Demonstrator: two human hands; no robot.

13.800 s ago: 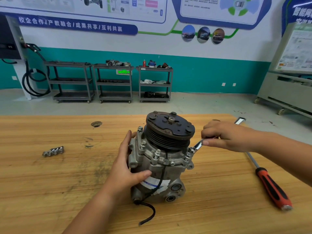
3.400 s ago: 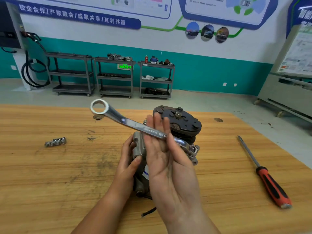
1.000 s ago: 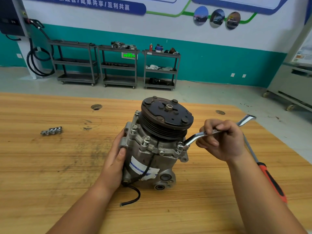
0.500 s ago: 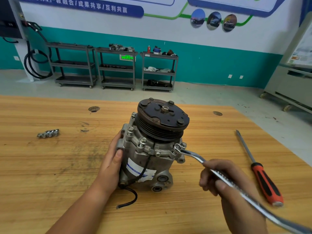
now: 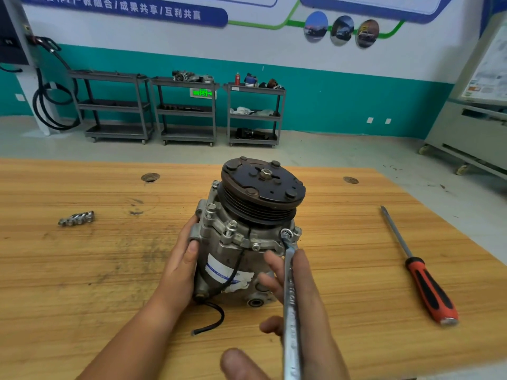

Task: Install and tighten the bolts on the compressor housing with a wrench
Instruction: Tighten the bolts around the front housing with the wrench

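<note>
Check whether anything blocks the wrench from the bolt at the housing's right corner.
Nothing visible does. The silver ring wrench has its ring end over the steel bolt on the grey metal compressor housing; the right hand lies against its shaft.

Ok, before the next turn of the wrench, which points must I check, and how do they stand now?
1. Wrench ring seated over the bolt: ok.
2. Compressor steadied: ok, the left hand holds its side.
3. Firm grip on the wrench: not ok, the right hand is flat and the shaft only lies against it.
4. Bolt fully tight: cannot tell.
5. Screwdriver out of the way: ok, it lies apart on the table, to the right.
</note>
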